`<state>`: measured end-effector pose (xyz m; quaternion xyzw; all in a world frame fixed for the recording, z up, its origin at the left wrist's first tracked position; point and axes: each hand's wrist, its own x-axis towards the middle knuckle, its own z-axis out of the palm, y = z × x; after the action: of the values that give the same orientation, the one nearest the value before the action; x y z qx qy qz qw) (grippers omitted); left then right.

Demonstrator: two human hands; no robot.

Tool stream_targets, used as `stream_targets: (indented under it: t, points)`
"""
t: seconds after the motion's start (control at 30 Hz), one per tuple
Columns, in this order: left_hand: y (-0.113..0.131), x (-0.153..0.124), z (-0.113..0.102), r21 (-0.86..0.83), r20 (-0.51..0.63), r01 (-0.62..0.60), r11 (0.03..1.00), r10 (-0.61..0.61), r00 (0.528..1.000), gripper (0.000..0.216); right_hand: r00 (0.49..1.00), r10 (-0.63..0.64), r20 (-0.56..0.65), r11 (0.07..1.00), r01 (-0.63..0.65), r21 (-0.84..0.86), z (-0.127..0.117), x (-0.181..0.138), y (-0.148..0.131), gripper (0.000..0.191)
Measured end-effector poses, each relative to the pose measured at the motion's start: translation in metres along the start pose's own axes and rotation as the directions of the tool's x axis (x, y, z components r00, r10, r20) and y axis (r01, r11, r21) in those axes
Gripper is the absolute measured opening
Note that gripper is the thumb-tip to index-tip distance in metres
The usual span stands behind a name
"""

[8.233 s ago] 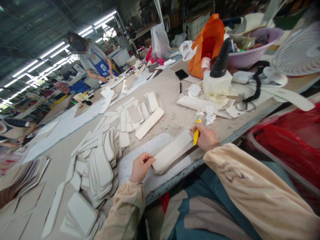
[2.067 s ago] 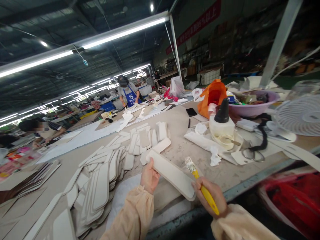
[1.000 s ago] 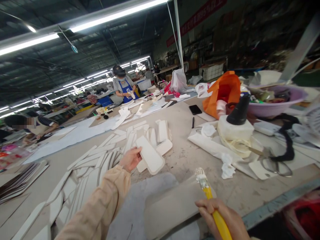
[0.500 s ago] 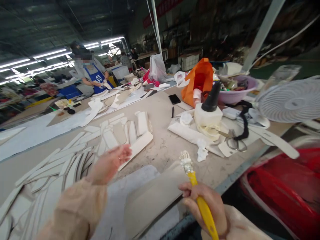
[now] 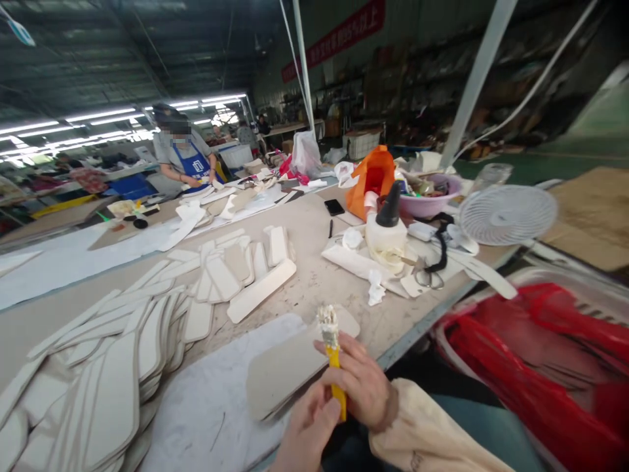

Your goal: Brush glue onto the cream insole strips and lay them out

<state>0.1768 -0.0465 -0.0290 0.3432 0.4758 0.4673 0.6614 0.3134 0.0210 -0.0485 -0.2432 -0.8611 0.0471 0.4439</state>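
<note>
Roughly midway, I'd judge: many white-edged pieces lie fanned over the table, a stack sits at its near edge, right hand clenched on a yellow brush upright just above it, bristles clotted white, left hand touching the handle, grip unclear.

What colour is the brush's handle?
Yellow; the head view shows the brush handle held in the right hand.
</note>
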Motion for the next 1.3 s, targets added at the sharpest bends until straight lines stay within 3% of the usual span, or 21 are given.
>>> stream_targets:
  t: [0.17, 0.3, 0.4, 0.53, 0.7, 0.93, 1.1, 1.3]
  points:
    - [-0.003, -0.008, -0.008, 0.320, -0.060, -0.049, 0.946, 0.071, 0.996, 0.025, 0.997, -0.057, 0.052, 0.996, 0.053, 0.073, 0.002, 0.000, -0.012, 0.022]
    - [0.002, -0.017, -0.018, 0.456, -0.138, -0.121, 0.882, 0.204, 0.969, 0.020, 0.992, -0.103, 0.072, 0.985, 0.092, 0.145, -0.005, -0.003, -0.020, 0.031]
    - [0.002, -0.025, -0.029, 0.514, -0.164, -0.143, 0.846, 0.260, 0.951, 0.019, 0.998, -0.045, -0.038, 0.979, 0.052, 0.198, -0.023, -0.002, -0.020, 0.038]
    - [-0.002, -0.033, -0.041, 0.563, -0.213, -0.112, 0.819, 0.275, 0.938, 0.017, 0.959, 0.143, -0.244, 0.969, -0.084, 0.234, -0.060, 0.008, -0.022, 0.023]
    - [-0.005, -0.035, -0.044, 0.715, -0.135, -0.090, 0.693, 0.263, 0.955, 0.014, 0.933, 0.211, -0.292, 0.952, -0.128, 0.279, -0.087, 0.016, -0.028, 0.020]
    - [-0.002, -0.034, -0.033, 0.765, -0.072, -0.104, 0.635, 0.245, 0.967, 0.011, 0.956, 0.140, -0.257, 0.962, -0.070, 0.265, -0.093, 0.008, -0.019, 0.021]
    - [0.002, -0.032, -0.027, 0.747, -0.066, -0.107, 0.656, 0.234, 0.970, 0.016, 0.977, 0.090, -0.192, 0.959, -0.032, 0.283, -0.099, 0.004, -0.009, 0.027]
    - [-0.003, -0.031, -0.032, 0.841, 0.002, -0.136, 0.524, 0.248, 0.969, 0.017, 0.983, 0.061, -0.173, 0.965, -0.014, 0.261, -0.100, 0.001, -0.004, 0.025]
